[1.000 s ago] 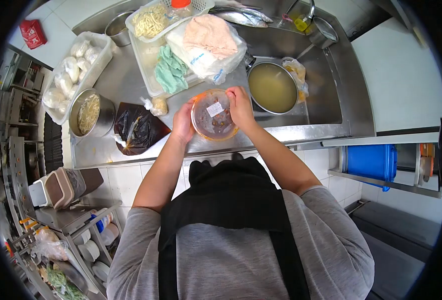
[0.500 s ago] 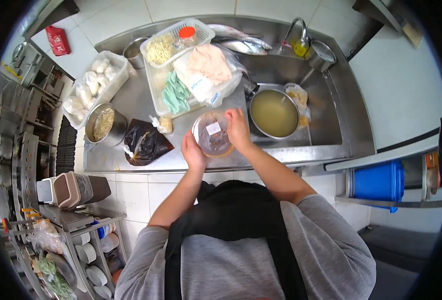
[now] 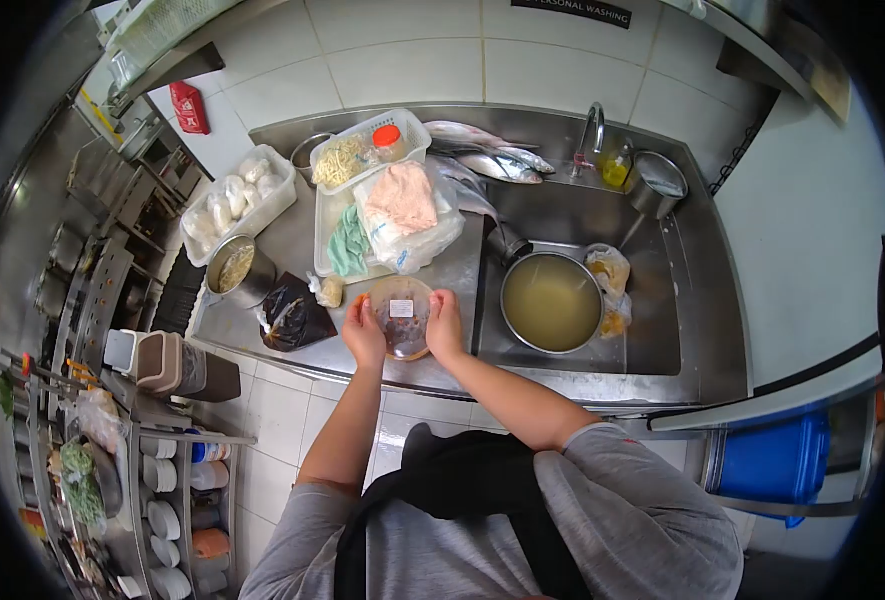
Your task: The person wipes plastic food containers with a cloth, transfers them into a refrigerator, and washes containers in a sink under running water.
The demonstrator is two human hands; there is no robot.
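Note:
A round clear plastic tub (image 3: 403,330) with a white label on its lid is held over the counter's front edge. Dark contents show through the lid. My left hand (image 3: 364,333) is closed on its left rim, and my right hand (image 3: 444,324) grips the right rim. Just left of the tub lie a small knotted bag (image 3: 329,291) of something pale and a black plastic bag (image 3: 294,314). Behind it, a white tray (image 3: 324,225) holds a green cloth (image 3: 348,243) and a plastic bag with pinkish minced-looking food (image 3: 399,196) on top.
A large pot of cloudy yellowish liquid (image 3: 552,303) sits in the sink (image 3: 652,345), near a faucet (image 3: 594,130). Several whole fish (image 3: 492,160) lie at the sink's back. At left are a steel pot (image 3: 241,272) and a bin of white bags (image 3: 240,200).
The view has tilted up, showing more wall. My right hand has moved from the tub's upper right rim down to its right side. Both hands still hold the tub.

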